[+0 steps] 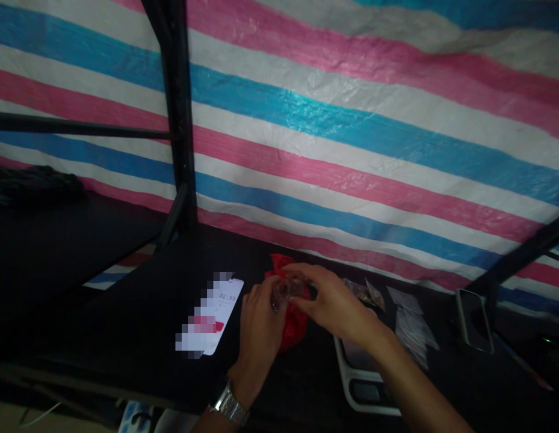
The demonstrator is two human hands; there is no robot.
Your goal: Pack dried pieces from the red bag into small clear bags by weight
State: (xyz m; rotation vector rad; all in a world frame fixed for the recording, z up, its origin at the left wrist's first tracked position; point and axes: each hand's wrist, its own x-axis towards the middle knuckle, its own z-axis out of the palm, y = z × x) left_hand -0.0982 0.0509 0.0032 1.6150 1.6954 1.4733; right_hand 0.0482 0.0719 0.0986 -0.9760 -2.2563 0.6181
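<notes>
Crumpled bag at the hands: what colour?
The crumpled bag is bright red, seen best in the head view.

Over a black counter (pixel 144 337), the left hand (pixel 263 313), with a silver watch (pixel 233 406) at its wrist, and the right hand (pixel 336 300) meet with their fingers (pixel 311 272) on a small clear plastic item (pixel 286 291), too blurred to make out fully, in front of a red bag (pixel 295 329). A phone (pixel 225 319) with a lit screen reading 02:55 lies near the left hand, while a white-rimmed scale (pixel 346 385) is partly hidden by the right forearm, with clear packets (pixel 412 331) and a dark-screened phone (pixel 475 322) farther right. Behind stand a black metal post (pixel 182 120) and a pink, blue and white striped sheet (pixel 333 138).
</notes>
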